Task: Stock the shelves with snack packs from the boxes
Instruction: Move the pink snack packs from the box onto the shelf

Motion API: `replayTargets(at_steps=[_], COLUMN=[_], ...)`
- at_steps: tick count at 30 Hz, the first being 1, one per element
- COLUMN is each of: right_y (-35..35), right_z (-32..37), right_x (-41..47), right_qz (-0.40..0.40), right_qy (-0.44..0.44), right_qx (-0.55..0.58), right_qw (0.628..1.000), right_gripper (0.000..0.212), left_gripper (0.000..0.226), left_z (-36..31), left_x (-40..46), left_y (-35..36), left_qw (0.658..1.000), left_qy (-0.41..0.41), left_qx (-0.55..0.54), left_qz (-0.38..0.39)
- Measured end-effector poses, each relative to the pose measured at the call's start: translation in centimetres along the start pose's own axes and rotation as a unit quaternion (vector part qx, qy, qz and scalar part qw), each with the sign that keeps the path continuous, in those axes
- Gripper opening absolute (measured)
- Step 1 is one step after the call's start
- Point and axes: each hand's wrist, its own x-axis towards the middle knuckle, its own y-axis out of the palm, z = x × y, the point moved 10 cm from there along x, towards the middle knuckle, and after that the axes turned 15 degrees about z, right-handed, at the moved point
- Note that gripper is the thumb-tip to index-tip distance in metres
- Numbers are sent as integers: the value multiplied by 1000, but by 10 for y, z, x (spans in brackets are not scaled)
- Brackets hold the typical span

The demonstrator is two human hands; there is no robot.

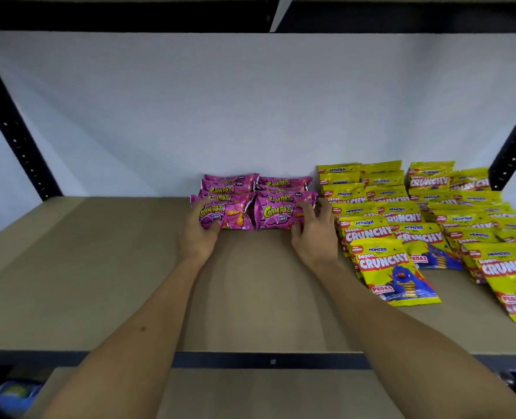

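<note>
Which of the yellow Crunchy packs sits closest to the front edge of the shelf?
The yellow Crunchy pack at the far right, partly cut off by the picture's edge. Its bottom edge reaches nearer the shelf front than any other's.

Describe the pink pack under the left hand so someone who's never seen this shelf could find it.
On the brown shelf, find the pink Corntoz packs left of the yellow Crunchy packs. The front-left pink pack, which the left hand grips, is nearest the shelf's bare side.

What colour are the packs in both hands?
Pink-magenta packs with yellow lettering, clearest in the head view.
</note>
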Motion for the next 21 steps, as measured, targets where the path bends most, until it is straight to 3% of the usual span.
replayTargets(at_steps=[4,9,15,19,21], right_y=[-20,-40,-36,-41,-52], right_z=[1,24,51,63,69], right_x=[2,-24,-61,-107,-143], right_qz=[-49,-113,32,82,22], right_qy=[-23,-115,-86,-91,-128], right_qx=[10,-31,-17,-36,-26], right_qw=[998,986,996,992,991], right_gripper=[42,44,47,31,25], left_gripper=[63,53,49,32,32], left_z=[-5,-22,-62,-117,-132], left_x=[-2,-34,-81,-143,-181], left_y=[2,6,34,51,54], left_qw=[1000,997,973,943,935], left_qy=[0,-47,-74,54,134], left_qx=[-12,66,192,323,328], left_qz=[-7,-11,105,67,15])
